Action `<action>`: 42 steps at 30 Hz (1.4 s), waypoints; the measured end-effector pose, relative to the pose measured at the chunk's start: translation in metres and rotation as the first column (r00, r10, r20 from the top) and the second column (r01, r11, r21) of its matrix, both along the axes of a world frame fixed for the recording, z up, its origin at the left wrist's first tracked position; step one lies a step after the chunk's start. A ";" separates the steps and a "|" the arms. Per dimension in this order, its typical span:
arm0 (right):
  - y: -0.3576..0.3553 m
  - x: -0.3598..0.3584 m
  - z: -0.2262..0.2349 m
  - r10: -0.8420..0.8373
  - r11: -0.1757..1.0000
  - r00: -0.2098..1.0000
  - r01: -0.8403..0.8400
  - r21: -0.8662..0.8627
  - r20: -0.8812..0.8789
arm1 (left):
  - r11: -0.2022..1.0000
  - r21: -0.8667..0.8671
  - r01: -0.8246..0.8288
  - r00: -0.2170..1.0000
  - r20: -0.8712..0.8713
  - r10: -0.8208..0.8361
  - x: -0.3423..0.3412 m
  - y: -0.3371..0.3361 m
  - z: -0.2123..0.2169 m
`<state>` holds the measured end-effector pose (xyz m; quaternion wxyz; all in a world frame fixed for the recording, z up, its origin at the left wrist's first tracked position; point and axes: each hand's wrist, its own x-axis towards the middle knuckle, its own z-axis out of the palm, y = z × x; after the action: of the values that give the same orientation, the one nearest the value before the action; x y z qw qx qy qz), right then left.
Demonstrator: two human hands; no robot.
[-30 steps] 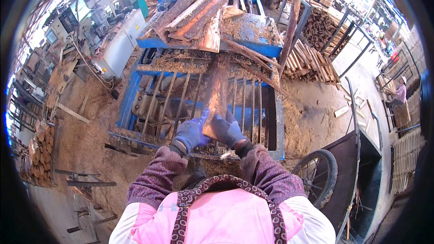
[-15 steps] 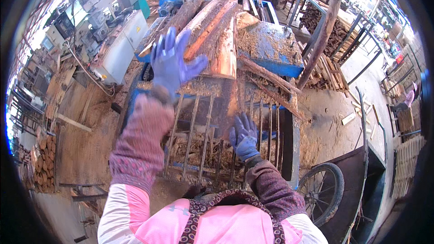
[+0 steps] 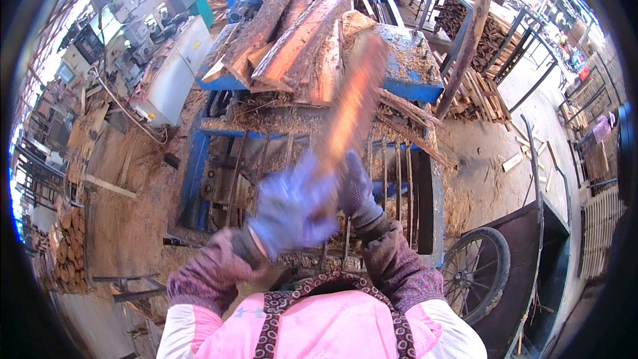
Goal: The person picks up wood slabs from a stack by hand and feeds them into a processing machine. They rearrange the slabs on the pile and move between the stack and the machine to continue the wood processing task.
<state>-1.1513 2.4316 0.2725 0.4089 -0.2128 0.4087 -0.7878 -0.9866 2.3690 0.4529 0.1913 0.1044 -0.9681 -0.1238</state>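
Observation:
A long, bark-edged wooden slab (image 3: 355,103), smeared by motion, slants up and to the right over the metal bars of the machine frame. My left hand (image 3: 292,206), in a blue-violet glove and also blurred, is closed round its near end. Against the slab's right side is my right hand (image 3: 359,189) in a blue glove, gripping it near the same end; some of its fingers are hidden behind the wood. Beyond my hands, several rough slabs (image 3: 292,46) with bark lie side by side on the blue machine bed (image 3: 415,60).
Sawdust and chips cover the slatted frame (image 3: 232,179). Thin bark strips (image 3: 415,129) jut out at its right. A leaning log post (image 3: 468,46) stands at the right, and a wheeled cart (image 3: 475,276) near my right arm. A grey cabinet (image 3: 176,70) stands left.
My left hand has come back from above the slab pile and closed on the slab near my right hand. The slab has swung up and tilts to the right.

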 end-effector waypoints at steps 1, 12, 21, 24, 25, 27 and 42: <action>0.015 0.010 -0.013 -0.031 0.997 0.993 0.038 0.061 -0.110 | 0.997 -0.063 0.036 0.999 0.042 -0.034 0.017 0.024 -0.018; 0.126 0.086 0.001 0.072 0.921 0.956 -0.173 0.349 0.285 | 0.984 0.092 -0.152 0.988 0.016 0.151 0.089 0.149 -0.116; 0.126 0.136 -0.076 0.155 0.983 0.856 -0.182 -0.006 -0.493 | 0.968 0.034 -0.248 0.964 -0.093 0.251 0.146 0.179 -0.141; 0.107 0.102 -0.073 0.151 0.985 0.574 -0.017 0.172 -0.805 | 0.966 0.004 -0.260 0.966 0.015 0.260 0.122 0.155 -0.135; 0.095 0.083 -0.073 0.197 0.956 0.861 -0.062 0.287 -0.470 | 0.974 0.025 -0.225 0.971 0.086 0.223 0.101 0.143 -0.119; 0.077 0.052 -0.061 0.053 0.973 0.928 0.034 0.226 -0.369 | 0.980 0.046 -0.196 0.968 0.167 0.186 0.065 0.116 -0.112; 0.115 0.071 -0.008 0.024 0.856 0.300 0.487 0.175 -0.954 | 0.977 -0.049 -0.208 0.883 0.421 0.209 -0.001 0.077 -0.150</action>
<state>-1.0805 2.5462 0.2643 0.0127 -0.4636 0.7581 -0.4585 -0.9874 2.4459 0.3025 -0.0112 0.2318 -0.9697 -0.0755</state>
